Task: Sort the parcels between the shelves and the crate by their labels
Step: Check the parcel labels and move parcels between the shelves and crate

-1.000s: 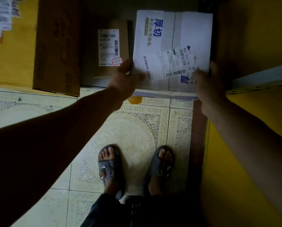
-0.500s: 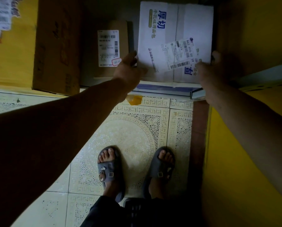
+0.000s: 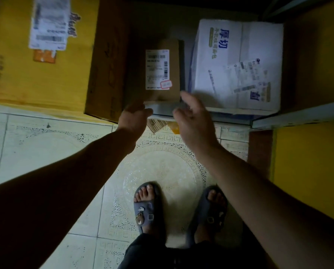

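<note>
low on the shelf beside the white box sits the small brown parcel; left hand and right hand, loose-fingered, hold nothing at its corners. likely light, stiff: clasp its sides.

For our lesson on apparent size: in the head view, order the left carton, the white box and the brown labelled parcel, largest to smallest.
1. left carton, though it rises nearer the camera, which enlarges it.
2. white box.
3. brown labelled parcel, clearly smallest.
</note>
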